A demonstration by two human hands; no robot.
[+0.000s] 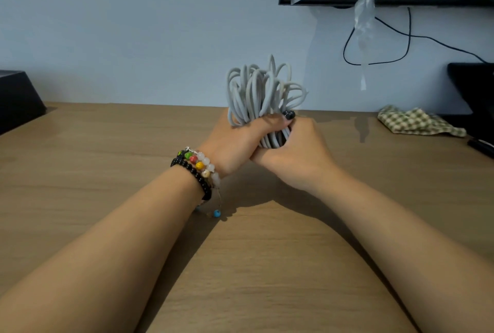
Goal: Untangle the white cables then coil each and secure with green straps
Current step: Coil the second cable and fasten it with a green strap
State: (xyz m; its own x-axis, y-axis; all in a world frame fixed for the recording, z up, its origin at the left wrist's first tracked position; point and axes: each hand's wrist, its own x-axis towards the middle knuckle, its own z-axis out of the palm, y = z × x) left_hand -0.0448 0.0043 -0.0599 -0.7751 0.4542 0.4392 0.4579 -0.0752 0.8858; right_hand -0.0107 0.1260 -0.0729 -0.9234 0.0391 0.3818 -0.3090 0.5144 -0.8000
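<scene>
The white cable bundle (263, 97) is held upright above the wooden table (107, 172), clasped at its base by the left hand (235, 142) and right hand (296, 153), both curled tight; loops are best freed 1 at a time, never yanked.

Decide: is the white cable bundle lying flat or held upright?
Upright: both hands grip the cable bundle at its base, loops fanning upward above the table.

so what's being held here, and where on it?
Both hands grip the bundle of white cables near its lower end: left hand wraps it from the left, right hand from the right. The loops stick up above them.
</scene>
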